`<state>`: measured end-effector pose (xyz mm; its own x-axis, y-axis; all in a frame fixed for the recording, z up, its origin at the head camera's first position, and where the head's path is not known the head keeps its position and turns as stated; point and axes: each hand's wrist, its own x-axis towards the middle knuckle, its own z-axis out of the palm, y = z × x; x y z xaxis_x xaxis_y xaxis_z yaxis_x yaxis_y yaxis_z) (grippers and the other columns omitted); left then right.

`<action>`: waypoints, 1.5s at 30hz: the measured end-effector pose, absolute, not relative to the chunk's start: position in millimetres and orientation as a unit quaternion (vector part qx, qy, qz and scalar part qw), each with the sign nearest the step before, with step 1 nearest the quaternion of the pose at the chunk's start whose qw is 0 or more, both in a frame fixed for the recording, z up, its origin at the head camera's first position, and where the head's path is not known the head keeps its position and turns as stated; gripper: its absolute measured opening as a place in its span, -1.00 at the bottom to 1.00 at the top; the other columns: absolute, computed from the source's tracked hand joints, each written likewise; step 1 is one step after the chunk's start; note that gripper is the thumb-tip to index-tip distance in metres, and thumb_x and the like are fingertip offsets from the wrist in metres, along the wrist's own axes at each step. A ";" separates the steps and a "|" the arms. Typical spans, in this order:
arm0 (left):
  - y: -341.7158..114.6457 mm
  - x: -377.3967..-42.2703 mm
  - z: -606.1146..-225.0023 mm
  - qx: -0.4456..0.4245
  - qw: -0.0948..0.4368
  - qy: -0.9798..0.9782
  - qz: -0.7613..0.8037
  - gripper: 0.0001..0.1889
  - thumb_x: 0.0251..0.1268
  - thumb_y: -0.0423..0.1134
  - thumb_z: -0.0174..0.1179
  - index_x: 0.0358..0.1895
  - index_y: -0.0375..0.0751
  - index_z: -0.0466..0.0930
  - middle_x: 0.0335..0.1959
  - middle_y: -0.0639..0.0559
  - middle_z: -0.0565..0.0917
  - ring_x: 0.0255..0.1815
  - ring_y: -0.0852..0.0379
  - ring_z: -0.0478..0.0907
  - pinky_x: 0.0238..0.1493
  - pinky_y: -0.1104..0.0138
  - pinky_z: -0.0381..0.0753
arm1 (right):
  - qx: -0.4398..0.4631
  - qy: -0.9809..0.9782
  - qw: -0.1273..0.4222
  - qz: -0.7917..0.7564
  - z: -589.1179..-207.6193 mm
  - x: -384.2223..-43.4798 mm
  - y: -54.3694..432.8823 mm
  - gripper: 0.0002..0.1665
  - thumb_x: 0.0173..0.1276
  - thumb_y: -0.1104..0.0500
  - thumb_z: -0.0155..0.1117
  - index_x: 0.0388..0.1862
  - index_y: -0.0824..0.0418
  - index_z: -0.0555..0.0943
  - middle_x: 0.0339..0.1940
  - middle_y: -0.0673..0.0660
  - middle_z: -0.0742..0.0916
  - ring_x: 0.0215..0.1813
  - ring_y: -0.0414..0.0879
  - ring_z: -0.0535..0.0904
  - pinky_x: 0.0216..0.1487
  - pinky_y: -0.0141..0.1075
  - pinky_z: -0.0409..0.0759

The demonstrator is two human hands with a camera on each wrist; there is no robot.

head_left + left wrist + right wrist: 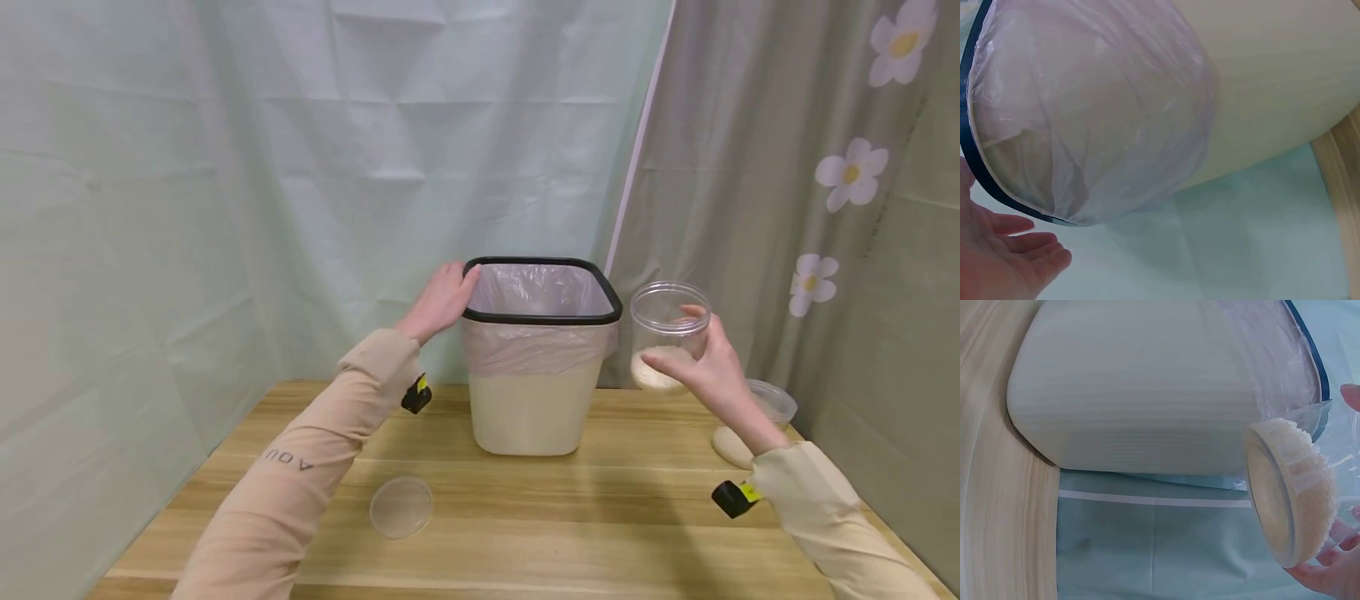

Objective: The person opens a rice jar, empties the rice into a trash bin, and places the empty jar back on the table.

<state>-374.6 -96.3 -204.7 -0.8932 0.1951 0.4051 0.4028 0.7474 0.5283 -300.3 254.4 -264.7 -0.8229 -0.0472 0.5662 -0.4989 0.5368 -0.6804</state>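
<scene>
A cream trash bin [532, 408] with a black rim stands on the table, lined with a thin translucent plastic bag [536, 350] folded over its top. My left hand [444, 296] rests at the rim's left corner. Its fingers [1029, 247] are loosely bent outside the bin in the left wrist view. To the right of the bin, my right hand [705, 358] holds a clear lidless jar [670, 321] above the table, thumb on one side and fingers on the other. White rice-like grains [1313, 494] fill the jar's lower part.
A second clear jar [772, 400] with pale contents stands at the table's right, partly hidden behind my right forearm. On the wooden table [525, 533], a clear round lid [402, 507] lies at front left. Curtains [420, 125] hang behind and beside the table.
</scene>
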 end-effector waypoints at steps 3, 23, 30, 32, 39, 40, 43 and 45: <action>-95.0 -376.0 -202.3 -0.145 0.136 -0.926 -0.321 -0.34 0.44 0.05 -0.42 0.31 -0.51 0.01 0.29 -0.35 0.11 0.30 -0.16 0.02 0.23 0.13 -0.02 | 0.163 -0.841 0.246 0.453 -263.8 -301.7 253.7 0.04 0.00 0.05 0.45 0.32 0.27 0.05 0.15 0.32 0.37 0.15 0.25 0.29 -0.01 0.18 0.22; -113.0 -635.9 -316.0 -0.027 0.092 -0.854 -0.511 -0.74 0.27 -0.17 -0.19 -0.35 -0.24 0.46 -0.40 -0.06 0.44 -0.60 0.03 0.41 -0.77 0.15 0.39 | 0.154 -0.839 0.242 0.462 -264.0 -303.5 254.1 0.04 -0.01 0.07 0.46 0.32 0.28 0.04 0.16 0.34 0.37 0.15 0.27 0.30 0.00 0.16 0.23; -122.5 -746.3 -361.3 -0.027 0.113 -0.903 -0.413 -0.77 0.21 -0.34 -0.22 -0.34 -0.19 0.49 -0.29 -0.02 0.44 -0.36 -0.01 0.36 -0.48 0.21 0.41 | 0.164 -0.841 0.247 0.453 -259.7 -305.6 253.2 0.03 0.00 0.09 0.45 0.32 0.29 0.04 0.14 0.33 0.39 0.14 0.22 0.33 -0.03 0.08 0.26; -122.5 -751.0 -361.9 -0.023 0.113 -0.914 -0.390 -0.76 0.18 -0.37 -0.23 -0.34 -0.19 0.49 -0.28 -0.02 0.44 -0.34 -0.01 0.36 -0.47 0.21 0.41 | 0.166 -0.842 0.249 0.450 -255.7 -306.4 253.5 0.03 0.00 0.09 0.45 0.32 0.28 0.04 0.14 0.32 0.39 0.14 0.22 0.33 -0.03 0.09 0.25; -122.2 -751.0 -359.2 -0.019 0.124 -0.928 -0.351 -0.77 0.11 -0.41 -0.22 -0.36 -0.16 0.47 -0.28 0.02 0.44 -0.34 0.03 0.38 -0.44 0.25 0.43 | 0.163 -0.851 0.244 0.435 -235.5 -314.0 253.2 0.05 -0.04 0.05 0.48 0.33 0.22 0.06 0.14 0.28 0.38 0.16 0.19 0.31 0.02 0.11 0.20; -121.7 -750.4 -358.9 -0.023 0.128 -0.931 -0.342 -0.77 0.08 -0.42 -0.21 -0.38 -0.17 0.48 -0.29 0.02 0.45 -0.34 0.03 0.38 -0.43 0.25 0.43 | 0.164 -0.852 0.245 0.433 -232.0 -315.8 253.1 0.06 -0.04 0.05 0.48 0.33 0.22 0.06 0.13 0.28 0.39 0.15 0.19 0.31 0.02 0.09 0.21; -120.1 -753.8 -360.0 -0.034 0.142 -0.940 -0.310 -0.78 0.07 -0.41 -0.20 -0.43 -0.19 0.48 -0.33 0.00 0.46 -0.36 0.03 0.40 -0.40 0.25 0.43 | 0.165 -0.851 0.252 0.431 -222.3 -321.0 252.6 0.06 -0.05 0.05 0.49 0.32 0.23 0.07 0.11 0.26 0.41 0.14 0.15 0.33 0.02 0.05 0.21; -118.7 -758.4 -361.3 -0.033 0.148 -0.945 -0.291 -0.78 0.09 -0.39 -0.20 -0.44 -0.18 0.48 -0.34 0.01 0.47 -0.36 0.05 0.41 -0.36 0.26 0.42 | 0.168 -0.851 0.253 0.428 -216.6 -324.0 252.2 0.06 -0.06 0.05 0.49 0.31 0.26 0.07 0.10 0.26 0.41 0.13 0.15 0.34 0.02 0.05 0.21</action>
